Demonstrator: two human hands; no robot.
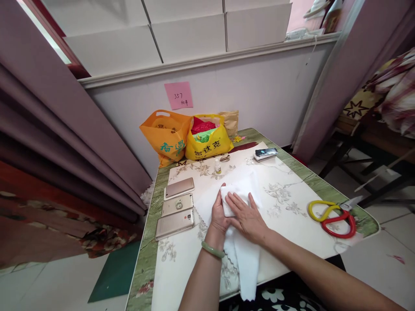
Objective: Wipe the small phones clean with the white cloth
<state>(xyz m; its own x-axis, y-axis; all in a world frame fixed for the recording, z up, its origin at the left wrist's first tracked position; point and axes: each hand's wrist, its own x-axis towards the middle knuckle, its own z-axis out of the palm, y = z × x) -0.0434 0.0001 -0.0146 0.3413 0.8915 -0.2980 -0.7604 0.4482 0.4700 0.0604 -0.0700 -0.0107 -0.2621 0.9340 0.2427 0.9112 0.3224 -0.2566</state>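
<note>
A white cloth (244, 259) lies on the table and hangs over its near edge. In the middle of the table my left hand (218, 218), with a green bangle on its wrist, grips a white flat object (227, 199) wrapped in the cloth's upper part. My right hand (246, 216) lies flat with fingers stretched out, pressing the cloth over that object. What the object is stays hidden under cloth and fingers.
Three phones (177, 206) lie in a column at the left. Red and yellow scissors (333, 214) rest at the right edge. At the far end stand an orange bag (166, 137) and a yellow bag (207, 140), with a small bottle (218, 166) and a remote-like device (266, 153).
</note>
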